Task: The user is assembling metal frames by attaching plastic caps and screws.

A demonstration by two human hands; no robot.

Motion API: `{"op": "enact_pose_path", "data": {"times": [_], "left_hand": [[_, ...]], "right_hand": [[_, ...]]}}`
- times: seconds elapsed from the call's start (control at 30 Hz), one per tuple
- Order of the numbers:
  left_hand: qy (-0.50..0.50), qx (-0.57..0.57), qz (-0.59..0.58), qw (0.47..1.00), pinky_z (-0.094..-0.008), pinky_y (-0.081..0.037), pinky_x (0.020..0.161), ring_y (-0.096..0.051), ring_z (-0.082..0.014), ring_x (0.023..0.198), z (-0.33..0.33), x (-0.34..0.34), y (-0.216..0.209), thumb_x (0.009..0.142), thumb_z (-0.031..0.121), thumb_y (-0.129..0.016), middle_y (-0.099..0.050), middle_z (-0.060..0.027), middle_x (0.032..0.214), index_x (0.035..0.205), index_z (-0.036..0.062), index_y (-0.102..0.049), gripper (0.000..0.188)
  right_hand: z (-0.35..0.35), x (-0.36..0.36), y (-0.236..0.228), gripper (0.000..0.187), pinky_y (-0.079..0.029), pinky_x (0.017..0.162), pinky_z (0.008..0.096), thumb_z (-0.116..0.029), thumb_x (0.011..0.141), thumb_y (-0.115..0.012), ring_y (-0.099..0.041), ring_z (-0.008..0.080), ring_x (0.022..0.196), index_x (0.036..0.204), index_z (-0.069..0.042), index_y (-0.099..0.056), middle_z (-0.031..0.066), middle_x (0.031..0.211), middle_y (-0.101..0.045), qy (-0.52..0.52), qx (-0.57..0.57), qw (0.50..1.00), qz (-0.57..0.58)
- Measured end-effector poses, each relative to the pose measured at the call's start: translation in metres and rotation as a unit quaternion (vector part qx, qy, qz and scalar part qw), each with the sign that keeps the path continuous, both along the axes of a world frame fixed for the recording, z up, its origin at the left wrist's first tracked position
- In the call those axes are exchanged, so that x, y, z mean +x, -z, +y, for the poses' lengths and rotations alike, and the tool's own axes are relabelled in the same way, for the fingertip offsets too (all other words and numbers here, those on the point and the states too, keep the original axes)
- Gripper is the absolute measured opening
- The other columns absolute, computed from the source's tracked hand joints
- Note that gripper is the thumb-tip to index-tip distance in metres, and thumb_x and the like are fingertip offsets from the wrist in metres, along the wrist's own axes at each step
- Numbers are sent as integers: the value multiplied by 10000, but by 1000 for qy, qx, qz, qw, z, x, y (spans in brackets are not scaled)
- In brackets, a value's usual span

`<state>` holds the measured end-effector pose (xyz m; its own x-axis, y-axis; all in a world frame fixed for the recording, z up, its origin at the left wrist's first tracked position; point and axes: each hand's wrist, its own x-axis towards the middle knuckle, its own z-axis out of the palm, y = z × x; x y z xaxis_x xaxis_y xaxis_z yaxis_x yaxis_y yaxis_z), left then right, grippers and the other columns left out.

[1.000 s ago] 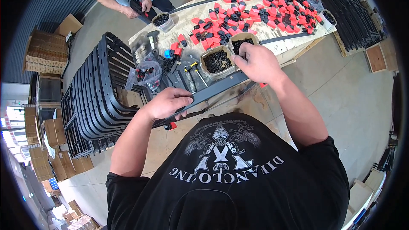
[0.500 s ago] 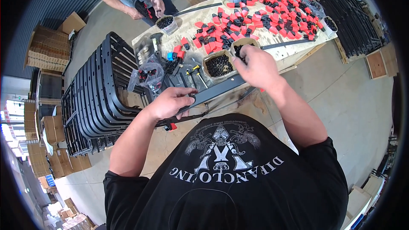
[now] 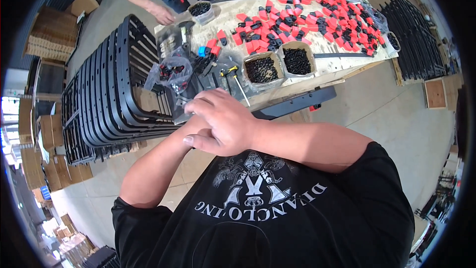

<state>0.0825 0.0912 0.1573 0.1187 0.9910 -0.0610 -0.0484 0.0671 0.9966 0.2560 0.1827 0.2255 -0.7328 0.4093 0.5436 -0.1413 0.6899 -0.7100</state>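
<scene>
My right hand (image 3: 223, 121) reaches across my body and over my left wrist. Its thumb stands apart from the bent fingers, and I make out nothing held in it. My left forearm (image 3: 161, 161) runs up beneath it, so the left hand is mostly hidden. A black metal frame piece (image 3: 297, 106) stretches to the right from behind my right hand, along the table's near edge, with a red-and-black fitting (image 3: 315, 107) at its far end. Beyond lie two boxes of small black parts (image 3: 261, 69) (image 3: 297, 61) and a yellow-and-black handled tool (image 3: 230, 73).
Red-and-black plastic fittings (image 3: 297, 25) are heaped on the wooden table (image 3: 329, 64). Black curved frames (image 3: 106, 84) stand stacked at the left. A hammer (image 3: 185, 32) and a plastic bag (image 3: 173, 74) lie nearby. Across the table, a co-worker's hand (image 3: 161, 14) hangs near another box (image 3: 202, 12).
My right hand has left the box of black parts and swung left over my left wrist. The frame piece now extends farther right. The co-worker's hand has moved slightly.
</scene>
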Motion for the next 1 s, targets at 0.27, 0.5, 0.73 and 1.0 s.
{"op": "enact_pose_path", "data": {"times": [0.27,0.5,0.73,1.0], "left_hand": [[-22,28,61,998,-391,-579,795,-725,-252,869,-7,-20,-16,800,174,-744,-737,-82,917,1241,-3,-638,487],[7,43,101,994,-395,-576,813,-727,-259,880,10,-17,-23,805,174,-743,-738,-89,912,1248,-3,-634,489],[34,35,129,991,-400,-573,832,-728,-265,892,14,-9,-16,810,175,-743,-738,-96,906,1255,-3,-631,492],[60,65,197,976,-405,-569,853,-730,-272,905,17,-17,-49,816,176,-742,-739,-104,900,1262,-3,-627,494]], "right_hand": [[3,-6,-2,496,-463,893,472,-384,831,-761,-601,390,1001,1124,-17,-600,186,1052,-613,3,20,999,-29],[-25,-26,-15,402,-443,897,481,-287,818,-729,-592,372,992,1092,-21,-605,172,1052,-587,33,40,997,-64],[-24,-23,-5,421,-450,855,465,-317,794,-759,-583,355,928,1046,-15,-612,157,997,-574,24,40,999,18],[6,-11,-17,442,-467,972,464,-329,857,-756,-595,390,1089,1145,-22,-625,186,1170,-611,32,22,999,2]]}}
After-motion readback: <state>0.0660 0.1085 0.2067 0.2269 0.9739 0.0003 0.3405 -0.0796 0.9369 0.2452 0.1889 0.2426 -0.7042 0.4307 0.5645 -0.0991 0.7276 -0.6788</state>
